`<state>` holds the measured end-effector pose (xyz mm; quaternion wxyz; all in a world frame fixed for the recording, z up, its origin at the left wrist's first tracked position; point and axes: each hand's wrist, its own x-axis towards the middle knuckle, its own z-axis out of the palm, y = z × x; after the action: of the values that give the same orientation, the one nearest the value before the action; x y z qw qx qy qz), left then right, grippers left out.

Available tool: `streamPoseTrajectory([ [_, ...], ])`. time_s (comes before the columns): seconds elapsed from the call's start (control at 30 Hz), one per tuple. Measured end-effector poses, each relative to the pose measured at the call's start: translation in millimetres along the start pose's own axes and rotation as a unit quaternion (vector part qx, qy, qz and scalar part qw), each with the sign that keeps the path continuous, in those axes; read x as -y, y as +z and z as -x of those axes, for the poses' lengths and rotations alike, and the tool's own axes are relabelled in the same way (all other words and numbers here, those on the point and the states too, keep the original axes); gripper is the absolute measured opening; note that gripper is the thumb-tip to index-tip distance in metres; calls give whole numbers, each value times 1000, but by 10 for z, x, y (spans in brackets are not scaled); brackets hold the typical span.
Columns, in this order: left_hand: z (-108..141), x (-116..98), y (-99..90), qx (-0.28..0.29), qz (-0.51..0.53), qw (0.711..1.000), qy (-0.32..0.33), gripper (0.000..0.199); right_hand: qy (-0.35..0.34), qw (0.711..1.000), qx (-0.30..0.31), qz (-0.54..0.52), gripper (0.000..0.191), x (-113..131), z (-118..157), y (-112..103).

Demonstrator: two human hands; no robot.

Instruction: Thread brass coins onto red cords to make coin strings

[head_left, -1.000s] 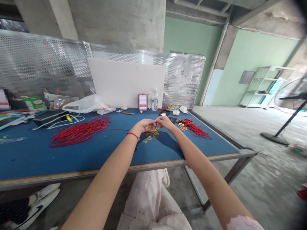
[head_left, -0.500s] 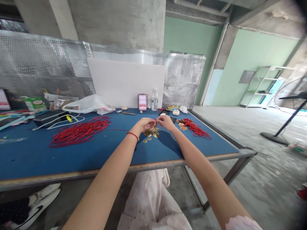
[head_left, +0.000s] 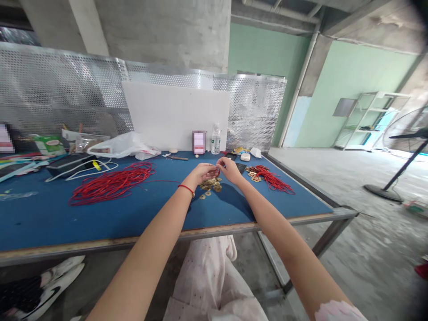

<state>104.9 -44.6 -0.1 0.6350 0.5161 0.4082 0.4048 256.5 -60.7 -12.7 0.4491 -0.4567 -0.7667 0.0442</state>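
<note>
My left hand [head_left: 204, 173] and my right hand [head_left: 228, 168] meet above a pile of brass-coloured coins [head_left: 210, 185] on the blue table [head_left: 160, 214]. The fingers of my left hand are closed on a bit of red cord [head_left: 217, 170]. My right hand pinches at the same spot, its thumb and fingertip together; what lies between them is too small to make out. A large bundle of red cord [head_left: 112, 183] lies to the left. On the right are coins tied with red cords [head_left: 274, 180].
At the back stand a phone [head_left: 198, 142], a clear bottle [head_left: 215, 140] and a white plastic bag [head_left: 129, 145]. A black box [head_left: 68, 165] with a white cable is at the left. A person's shoe [head_left: 55, 290] shows below the table.
My right hand has risen slightly at the fingertips. My left hand has stayed almost where it was, and the coins and cord bundles have not moved.
</note>
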Motion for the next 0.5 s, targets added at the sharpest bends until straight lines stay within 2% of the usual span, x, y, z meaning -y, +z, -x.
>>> streamPoseTrajectory([
  [0.5, 47, -42, 42, 22, 8, 1000, 12, 12, -40, 999, -4, 18, 8, 38, -3, -38],
])
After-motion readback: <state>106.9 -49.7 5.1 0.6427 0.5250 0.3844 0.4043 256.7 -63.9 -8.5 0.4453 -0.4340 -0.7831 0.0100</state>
